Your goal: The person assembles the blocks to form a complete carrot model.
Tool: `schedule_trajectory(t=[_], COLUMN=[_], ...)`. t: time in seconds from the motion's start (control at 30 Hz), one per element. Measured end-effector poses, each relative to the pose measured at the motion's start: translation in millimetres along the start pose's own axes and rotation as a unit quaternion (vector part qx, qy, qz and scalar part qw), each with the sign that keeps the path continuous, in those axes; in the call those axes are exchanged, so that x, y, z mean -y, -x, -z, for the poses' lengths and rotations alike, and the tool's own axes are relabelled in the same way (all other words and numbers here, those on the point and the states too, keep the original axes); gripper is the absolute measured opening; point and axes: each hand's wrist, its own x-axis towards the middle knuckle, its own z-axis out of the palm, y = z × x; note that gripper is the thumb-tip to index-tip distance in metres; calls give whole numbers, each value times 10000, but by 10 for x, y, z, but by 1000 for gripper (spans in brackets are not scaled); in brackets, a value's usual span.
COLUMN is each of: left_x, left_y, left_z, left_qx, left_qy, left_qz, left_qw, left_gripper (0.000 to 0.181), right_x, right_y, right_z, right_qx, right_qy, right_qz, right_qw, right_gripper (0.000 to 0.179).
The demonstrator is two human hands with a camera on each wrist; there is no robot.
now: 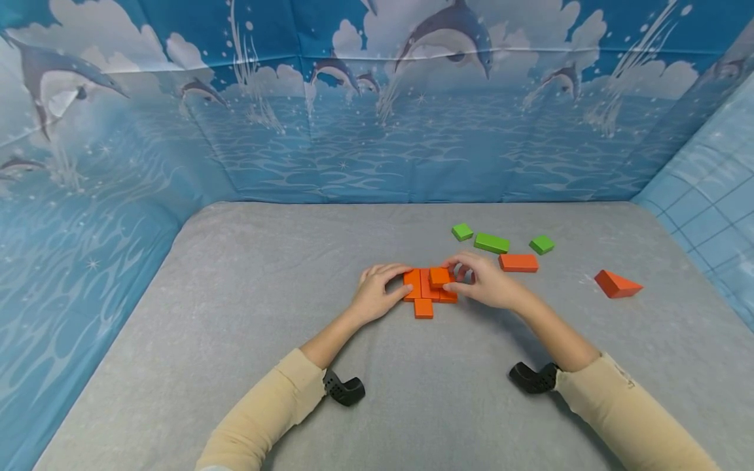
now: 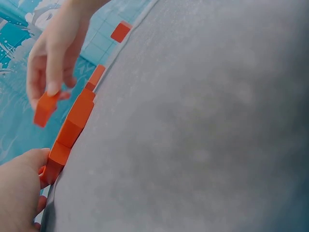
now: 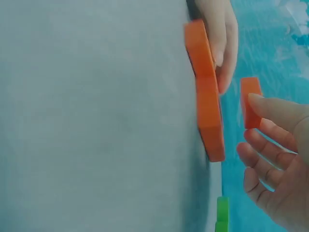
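Several flat orange blocks [image 1: 425,289] lie side by side on the grey cloth, with a small orange square [image 1: 423,309] against their near edge. My left hand [image 1: 376,292] grips the left end of this group between thumb and fingers. With thumb and fingertips, my right hand [image 1: 483,280] pinches a small orange block [image 1: 438,277] above the group's right part. Both wrist views show a gap between that held block [image 3: 250,102] and the row below; the left wrist view also shows the block [image 2: 46,109] hanging from the right hand's fingertips.
Beyond my right hand lie a small green square [image 1: 462,231], a green bar [image 1: 491,243] and another green square [image 1: 542,244]. An orange bar [image 1: 518,263] and an orange triangular block [image 1: 617,284] lie to the right. A dolphin-print curtain [image 1: 365,157] stands behind the grey cloth [image 1: 283,261].
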Motion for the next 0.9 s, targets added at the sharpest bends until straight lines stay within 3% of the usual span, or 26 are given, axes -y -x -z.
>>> schedule_trajectory(t=[0.33,0.5,0.9], left_x=[2,4,-1], left_y=[5,13,8], left_z=[4,8,0], left_qx=[-15,7,-34], left_qy=[30,35,-3], left_qz=[12,34,-12], left_qw=[10000,10000,10000], left_gripper=[39,39,39], right_x=[78,89,101], right_y=[348,387,387], right_z=[-164,-235,-333], right_qx=[-99,-236,-354], right_qy=[154,261,1194], right_qz=[272,286,126], right_qw=[9995,9990,9921], right_gripper=[32,32,31])
